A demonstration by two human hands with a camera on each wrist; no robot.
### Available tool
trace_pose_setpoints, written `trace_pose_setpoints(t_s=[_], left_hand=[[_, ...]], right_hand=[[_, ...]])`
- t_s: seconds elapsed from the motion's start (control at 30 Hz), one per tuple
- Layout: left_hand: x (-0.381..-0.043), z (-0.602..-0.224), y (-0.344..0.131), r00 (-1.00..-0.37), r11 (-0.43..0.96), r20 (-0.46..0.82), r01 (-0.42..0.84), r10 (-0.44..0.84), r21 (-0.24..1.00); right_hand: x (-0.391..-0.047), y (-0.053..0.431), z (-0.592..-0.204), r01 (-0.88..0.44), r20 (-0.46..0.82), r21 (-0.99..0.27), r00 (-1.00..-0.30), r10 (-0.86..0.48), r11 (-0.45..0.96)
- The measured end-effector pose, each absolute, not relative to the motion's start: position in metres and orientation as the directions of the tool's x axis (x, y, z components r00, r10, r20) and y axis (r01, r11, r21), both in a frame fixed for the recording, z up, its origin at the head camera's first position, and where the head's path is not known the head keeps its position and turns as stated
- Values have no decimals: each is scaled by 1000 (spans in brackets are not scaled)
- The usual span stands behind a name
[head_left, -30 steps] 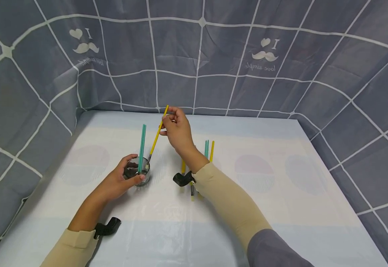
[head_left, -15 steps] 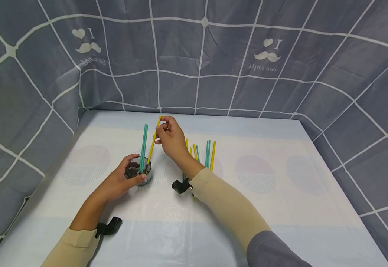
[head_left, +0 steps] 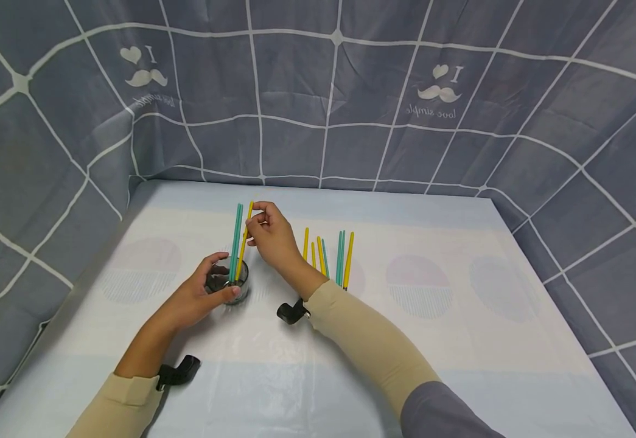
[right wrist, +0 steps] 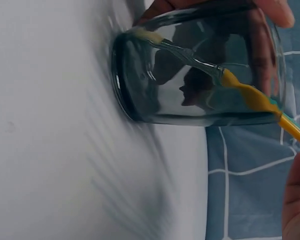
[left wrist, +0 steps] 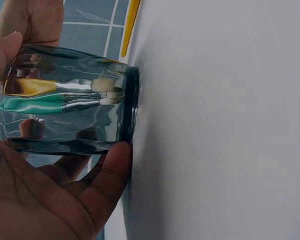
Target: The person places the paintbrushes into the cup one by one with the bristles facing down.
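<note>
My left hand (head_left: 186,301) grips a clear drinking glass (left wrist: 102,130) standing on the table, thumb and fingers curled round its sides. Two teal paintbrushes (head_left: 235,243) lean inside it, bristles down. In my right hand (head_left: 275,242), a yellow paintbrush (head_left: 244,240) is pinched near its upper end. That brush's lower part is within the glass; the right wrist view shows its bristles (right wrist: 149,36) low down near the base. Through the glass in the left wrist view, the yellow brush lies alongside the teal brush handles (left wrist: 32,104).
Several more yellow paintbrushes (head_left: 350,255) and teal paintbrushes (head_left: 341,252) are grouped to the right of the glass, their lower ends hidden behind my right forearm. A pale patterned cover lies on the table (head_left: 433,347). A grey checked curtain (head_left: 296,79) hangs behind and around it.
My right hand has moved left and down, lowering the yellow paintbrush further into the glass and bringing it more upright beside the teal ones. The left hand stays round the glass.
</note>
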State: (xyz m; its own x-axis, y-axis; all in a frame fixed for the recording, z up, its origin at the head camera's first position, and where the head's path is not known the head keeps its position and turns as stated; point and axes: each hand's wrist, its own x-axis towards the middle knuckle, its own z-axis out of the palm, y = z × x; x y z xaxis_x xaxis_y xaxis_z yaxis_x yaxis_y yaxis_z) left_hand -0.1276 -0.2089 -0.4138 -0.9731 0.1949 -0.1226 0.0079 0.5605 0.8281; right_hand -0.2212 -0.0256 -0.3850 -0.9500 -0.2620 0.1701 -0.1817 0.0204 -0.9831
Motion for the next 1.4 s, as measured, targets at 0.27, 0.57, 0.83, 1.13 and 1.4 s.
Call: trace_pose_setpoints(t_s=[0.27,0.57,0.83,1.13,1.4], left_hand=[[-129,-416,-209,-974,551,-112,17,199,835],[-127,-412,-208,-974,552,-123,4,192,834],[-127,-410,-207,-972,573,-137,-4,189,820],[-130,-413,-206,-970,557,-118,22,214,830],[-128,-414,-209,-968,580,-159,-18,193,814]], right_hand=[[-218,-28,-391,-181,164,-983,-947,-275,40],[-218,-14,-396,-199,179,-979,-938,-297,39],[-222,25,-401,-160,132,-984,-951,-278,79],[-225,87,-407,-116,80,-984,-965,-251,133],[-229,132,-414,-87,13,-944,-974,-227,318]])
